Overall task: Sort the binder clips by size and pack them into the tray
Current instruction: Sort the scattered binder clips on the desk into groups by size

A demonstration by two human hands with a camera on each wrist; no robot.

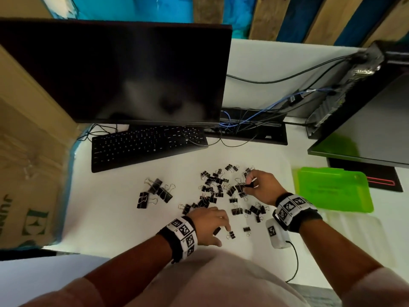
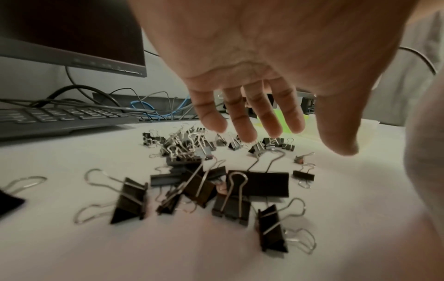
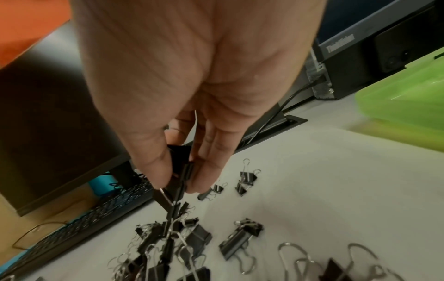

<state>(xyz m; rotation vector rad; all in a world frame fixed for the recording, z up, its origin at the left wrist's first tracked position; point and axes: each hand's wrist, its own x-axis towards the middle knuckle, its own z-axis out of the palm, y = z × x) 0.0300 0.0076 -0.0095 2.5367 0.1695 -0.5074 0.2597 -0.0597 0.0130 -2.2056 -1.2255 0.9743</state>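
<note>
On the white desk [image 1: 124, 218], the right hand [image 1: 263, 189] pinches a black binder clip [image 3: 179, 171] between thumb and fingers above the loose pile of clips [image 1: 212, 189]. Its body hangs lengthwise below the fingertips. The green tray [image 1: 336, 191] lies to that hand's right, nearer it than the left hand [image 1: 208, 224], which hovers flat, fingers spread, holding nothing.

An office desk. A dark monitor [image 1: 115, 72], black keyboard [image 1: 146, 145] and tangled cables [image 1: 250, 120] sit on the white desktop [image 1: 115, 218].
</note>
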